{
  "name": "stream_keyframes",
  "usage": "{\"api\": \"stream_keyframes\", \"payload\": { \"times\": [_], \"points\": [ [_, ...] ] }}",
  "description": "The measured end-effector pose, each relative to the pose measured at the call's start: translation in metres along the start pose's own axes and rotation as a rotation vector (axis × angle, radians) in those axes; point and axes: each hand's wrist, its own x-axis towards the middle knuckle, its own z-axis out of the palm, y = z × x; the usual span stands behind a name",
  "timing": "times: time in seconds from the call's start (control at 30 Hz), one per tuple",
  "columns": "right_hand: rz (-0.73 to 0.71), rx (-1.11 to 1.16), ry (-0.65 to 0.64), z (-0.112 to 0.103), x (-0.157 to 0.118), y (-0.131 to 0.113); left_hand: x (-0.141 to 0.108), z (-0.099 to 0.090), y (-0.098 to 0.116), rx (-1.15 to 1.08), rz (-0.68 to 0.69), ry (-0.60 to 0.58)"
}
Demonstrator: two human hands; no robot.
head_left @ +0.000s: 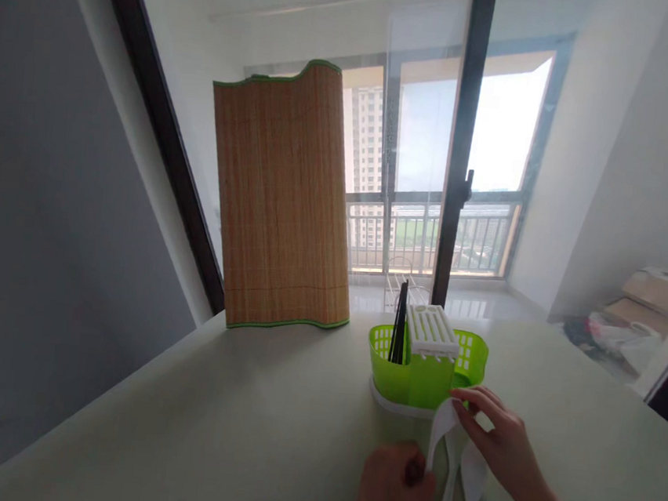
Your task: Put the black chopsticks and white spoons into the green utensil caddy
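Observation:
My left hand (398, 481) is closed around the handle of a white utensil (443, 422), in front of the green basket. Fingertips of my right hand (497, 432) pinch the upper end of that same utensil. Two more white utensils lie on the table: one (449, 490) just right of my left hand, and a broader one (473, 473) below my right hand. The green basket (392, 380) has a white slotted rack (432, 331) on its middle section, and black chopsticks (400, 328) stand in its left compartment.
A brown bamboo mat (285, 198) with green edging stands upright at the table's back left. The pale table (222, 429) reaches to a glass door with a dark frame (460, 152). Boxes and plastic bags (638, 319) lie beyond the table at right.

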Motion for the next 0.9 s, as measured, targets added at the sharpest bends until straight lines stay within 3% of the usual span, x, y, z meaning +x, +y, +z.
{"api": "stream_keyframes", "payload": {
  "times": [0.2,0.5,0.6,0.77,0.83,0.9],
  "points": [
    [-0.047,0.096,0.014,-0.014,0.000,-0.021,0.003,-0.004,0.001,-0.100,0.015,0.044],
    [-0.199,0.005,-0.003,-0.023,0.014,-0.038,0.002,-0.005,-0.001,-0.122,0.067,0.155],
    [-0.242,-0.045,0.058,-0.036,0.040,-0.050,0.004,-0.005,-0.002,-0.121,0.067,0.172],
    [-0.215,-0.091,0.280,-0.058,0.104,-0.084,0.006,-0.007,-0.006,-0.163,0.056,0.184],
    [-0.227,-0.105,0.323,-0.056,0.129,-0.092,0.006,-0.006,-0.008,-0.160,0.066,0.175],
    [-0.235,-0.148,0.287,-0.045,0.150,-0.093,0.006,-0.005,-0.008,-0.139,0.083,0.168]
  ]
}}
